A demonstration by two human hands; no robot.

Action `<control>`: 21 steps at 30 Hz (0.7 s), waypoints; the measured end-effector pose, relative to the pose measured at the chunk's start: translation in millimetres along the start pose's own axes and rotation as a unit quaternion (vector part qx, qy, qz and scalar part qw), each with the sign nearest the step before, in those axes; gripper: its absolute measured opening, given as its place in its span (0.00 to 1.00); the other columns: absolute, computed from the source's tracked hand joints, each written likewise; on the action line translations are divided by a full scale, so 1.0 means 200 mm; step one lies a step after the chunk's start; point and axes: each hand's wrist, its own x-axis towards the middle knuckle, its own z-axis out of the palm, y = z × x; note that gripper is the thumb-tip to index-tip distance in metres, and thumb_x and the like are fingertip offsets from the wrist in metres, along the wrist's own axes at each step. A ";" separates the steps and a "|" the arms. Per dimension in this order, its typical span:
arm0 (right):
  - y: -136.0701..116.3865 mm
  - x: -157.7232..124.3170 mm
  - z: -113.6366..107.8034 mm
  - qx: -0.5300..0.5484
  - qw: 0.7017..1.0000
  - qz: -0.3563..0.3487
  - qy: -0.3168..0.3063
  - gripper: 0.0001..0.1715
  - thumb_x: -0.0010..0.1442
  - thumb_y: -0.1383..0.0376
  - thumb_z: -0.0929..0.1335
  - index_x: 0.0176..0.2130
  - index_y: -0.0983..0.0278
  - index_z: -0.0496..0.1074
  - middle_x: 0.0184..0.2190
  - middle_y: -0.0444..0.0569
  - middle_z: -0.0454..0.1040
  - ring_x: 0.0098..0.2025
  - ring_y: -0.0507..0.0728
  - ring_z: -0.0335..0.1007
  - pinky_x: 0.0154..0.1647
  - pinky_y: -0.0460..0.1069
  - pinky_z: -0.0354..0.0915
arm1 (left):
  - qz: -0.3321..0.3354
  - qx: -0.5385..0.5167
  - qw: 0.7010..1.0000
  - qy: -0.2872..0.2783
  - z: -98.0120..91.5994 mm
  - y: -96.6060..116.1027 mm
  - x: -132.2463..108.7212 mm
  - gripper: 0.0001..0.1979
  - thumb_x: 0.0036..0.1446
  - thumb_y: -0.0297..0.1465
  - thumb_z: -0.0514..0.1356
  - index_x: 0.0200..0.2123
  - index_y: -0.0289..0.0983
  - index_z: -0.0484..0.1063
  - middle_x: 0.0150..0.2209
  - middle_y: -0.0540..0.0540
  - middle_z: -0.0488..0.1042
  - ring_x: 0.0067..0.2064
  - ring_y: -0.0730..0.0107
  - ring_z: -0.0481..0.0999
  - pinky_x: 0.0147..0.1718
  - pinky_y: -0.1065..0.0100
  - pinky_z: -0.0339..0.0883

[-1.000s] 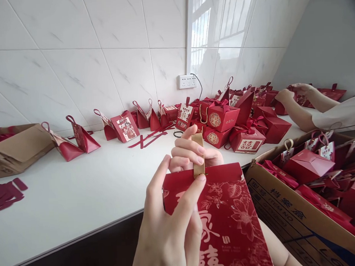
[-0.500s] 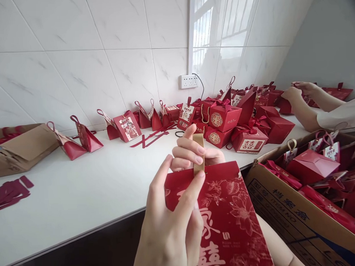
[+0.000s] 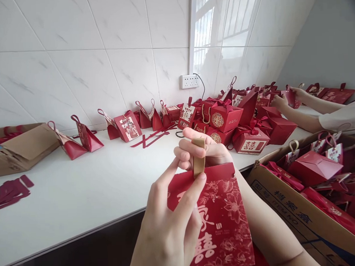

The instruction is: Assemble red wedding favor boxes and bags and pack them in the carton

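I hold a flat red paper gift box (image 3: pixel 221 217) printed with pale flowers and characters, tilted in front of me over the counter edge. My left hand (image 3: pixel 167 231) grips its left side, index finger and thumb up at the top edge. My right hand (image 3: pixel 202 151) is behind the top edge, its fingers pinching a tan paper handle strip (image 3: pixel 198 157) that stands up from the box's rim.
A white counter (image 3: pixel 80 192) carries several red gift boxes and bags (image 3: pixel 224 119), loose red ribbons (image 3: pixel 150 139) and red cut-outs (image 3: pixel 9 191). A brown carton (image 3: pixel 19 147) lies far left. A cardboard box (image 3: pixel 289 214) of red boxes stands right. Another person's hands (image 3: pixel 284 99) work far right.
The red box has dropped and tilted a little to the right in my hands. My right fingers have closed further over the tan handle. The other person's hands moved left and picked up a red item.
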 end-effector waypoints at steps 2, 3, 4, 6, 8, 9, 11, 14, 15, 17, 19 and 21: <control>0.00 0.00 -0.01 -0.004 1.000 0.003 0.005 0.15 0.45 0.72 0.67 0.35 0.58 0.73 0.17 0.36 0.54 0.27 0.48 0.64 0.29 0.43 0.67 | 0.000 -0.009 1.000 0.003 0.00 0.00 0.00 0.23 0.57 0.21 0.53 0.56 0.40 0.63 0.60 0.40 0.55 0.61 0.57 0.60 0.55 0.60 0.66; 0.00 0.00 -0.01 -0.009 1.000 0.004 0.006 0.14 0.45 0.72 0.67 0.33 0.58 0.73 0.17 0.36 0.53 0.27 0.48 0.65 0.28 0.43 0.68 | -0.003 -0.014 1.000 0.006 0.00 0.00 0.00 0.23 0.57 0.21 0.52 0.56 0.40 0.63 0.60 0.40 0.55 0.61 0.57 0.60 0.55 0.61 0.66; -0.01 0.00 -0.02 -0.015 1.000 0.004 0.002 0.13 0.44 0.72 0.67 0.32 0.58 0.73 0.17 0.36 0.53 0.27 0.48 0.65 0.27 0.43 0.68 | -0.006 -0.018 1.000 0.007 0.01 0.00 0.00 0.23 0.57 0.21 0.52 0.56 0.40 0.63 0.60 0.41 0.55 0.61 0.57 0.61 0.54 0.61 0.67; -0.01 0.01 -0.03 -0.021 1.000 0.005 -0.014 0.11 0.45 0.70 0.68 0.32 0.58 0.73 0.17 0.37 0.54 0.28 0.49 0.65 0.27 0.43 0.68 | -0.012 -0.029 0.999 0.012 0.01 0.00 0.00 0.23 0.57 0.21 0.52 0.55 0.41 0.63 0.60 0.41 0.55 0.59 0.58 0.63 0.50 0.64 0.70; -0.01 0.02 -0.03 -0.019 0.999 0.004 -0.036 0.10 0.46 0.69 0.68 0.32 0.58 0.73 0.17 0.37 0.55 0.29 0.49 0.66 0.28 0.43 0.69 | -0.022 -0.039 0.999 0.030 0.02 0.01 0.00 0.22 0.57 0.21 0.54 0.54 0.42 0.64 0.60 0.42 0.56 0.57 0.60 0.66 0.45 0.68 0.73; -0.01 0.02 -0.03 -0.017 0.999 0.003 -0.045 0.10 0.47 0.69 0.69 0.33 0.58 0.74 0.17 0.37 0.55 0.29 0.49 0.67 0.28 0.43 0.69 | -0.026 -0.043 0.998 0.040 0.02 0.01 0.00 0.21 0.56 0.21 0.54 0.53 0.42 0.64 0.59 0.42 0.56 0.56 0.61 0.67 0.42 0.70 0.74; -0.01 0.02 -0.03 -0.020 0.999 -0.003 -0.051 0.09 0.48 0.67 0.69 0.34 0.57 0.75 0.17 0.37 0.57 0.30 0.49 0.67 0.28 0.42 0.69 | -0.028 -0.050 0.997 0.055 0.03 0.00 0.00 0.20 0.56 0.21 0.55 0.52 0.41 0.64 0.58 0.42 0.58 0.56 0.62 0.67 0.40 0.72 0.74; -0.01 0.02 0.00 -0.073 0.997 -0.036 -0.014 0.09 0.51 0.64 0.69 0.37 0.57 0.75 0.19 0.38 0.62 0.32 0.50 0.69 0.30 0.44 0.70 | -0.033 -0.084 0.995 0.049 0.05 -0.05 0.01 0.22 0.58 0.22 0.53 0.55 0.41 0.59 0.60 0.40 0.57 0.60 0.61 0.63 0.48 0.66 0.71; -0.02 0.01 0.01 -0.112 0.992 -0.056 0.014 0.09 0.53 0.63 0.69 0.38 0.57 0.75 0.21 0.39 0.64 0.33 0.50 0.70 0.31 0.46 0.71 | -0.046 -0.095 0.993 0.052 0.06 -0.07 0.01 0.22 0.59 0.23 0.53 0.56 0.42 0.58 0.62 0.40 0.54 0.62 0.60 0.60 0.52 0.62 0.68; -0.03 0.00 0.04 -0.224 0.965 -0.110 0.078 0.09 0.56 0.63 0.67 0.38 0.57 0.75 0.24 0.41 0.69 0.34 0.52 0.71 0.34 0.49 0.71 | -0.094 -0.117 0.985 0.082 0.08 -0.10 0.01 0.21 0.60 0.27 0.54 0.56 0.43 0.58 0.65 0.41 0.48 0.65 0.56 0.53 0.56 0.56 0.62; -0.03 -0.02 0.08 -0.359 0.908 -0.170 0.135 0.09 0.58 0.64 0.66 0.38 0.57 0.76 0.28 0.43 0.73 0.35 0.52 0.71 0.38 0.50 0.71 | -0.151 -0.199 0.963 0.101 0.09 -0.13 0.01 0.19 0.62 0.35 0.51 0.56 0.43 0.59 0.65 0.42 0.50 0.65 0.55 0.53 0.57 0.54 0.60; -0.03 -0.03 0.10 -0.478 0.835 -0.218 0.163 0.09 0.57 0.66 0.67 0.37 0.56 0.77 0.31 0.44 0.75 0.36 0.53 0.71 0.41 0.50 0.70 | -0.188 -0.343 0.917 0.074 0.08 -0.13 0.02 0.27 0.61 0.48 0.45 0.56 0.39 0.61 0.60 0.38 0.60 0.61 0.53 0.61 0.54 0.55 0.63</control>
